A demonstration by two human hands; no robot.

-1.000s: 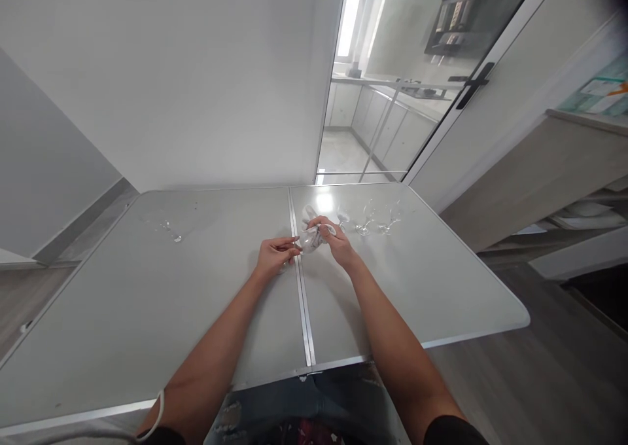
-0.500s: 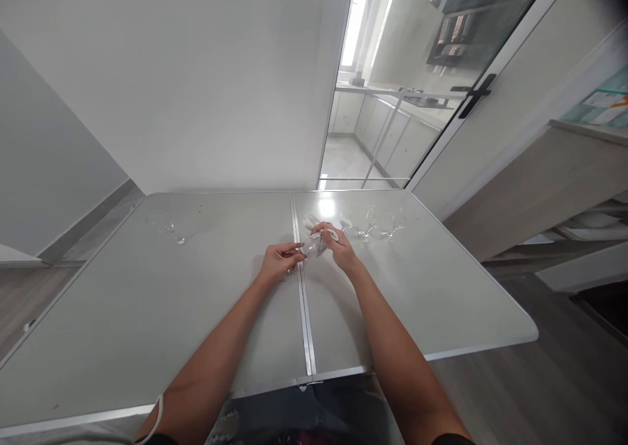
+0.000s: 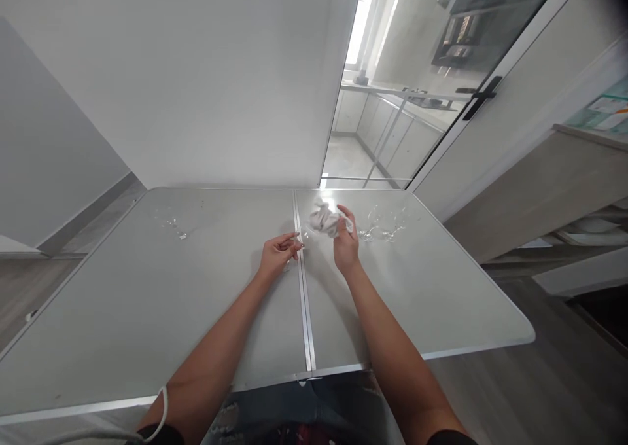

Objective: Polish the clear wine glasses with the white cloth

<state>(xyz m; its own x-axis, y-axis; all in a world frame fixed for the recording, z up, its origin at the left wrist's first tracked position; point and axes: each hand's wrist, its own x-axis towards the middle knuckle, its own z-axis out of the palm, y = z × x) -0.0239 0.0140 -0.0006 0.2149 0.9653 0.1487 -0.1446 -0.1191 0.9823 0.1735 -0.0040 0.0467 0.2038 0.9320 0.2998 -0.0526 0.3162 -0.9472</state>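
My left hand (image 3: 280, 251) is closed with a pinch on the stem of a clear wine glass (image 3: 305, 234), above the table's seam. The glass is so transparent that its outline is hard to follow. To the right, my right hand (image 3: 346, 239) grips a crumpled white cloth (image 3: 324, 220), which hangs from the fingers toward the glass. Cloth and glass look slightly apart. Beyond the right hand, more clear stemmed glasses stand on the table, one wine glass (image 3: 366, 235) nearer and another wine glass (image 3: 391, 235) farther right.
A pale folding table (image 3: 196, 327) with a metal seam down its middle spans the view. On its left half is another clear glass (image 3: 182, 235), faintly visible. A white wall (image 3: 220, 85) and a glass door (image 3: 392, 124) rise behind; shelves (image 3: 564, 183) stand at the right.
My right hand has drawn the cloth off the glass, moving up and right with its fingers spread wider. The left hand has stayed nearly in place with the glass.
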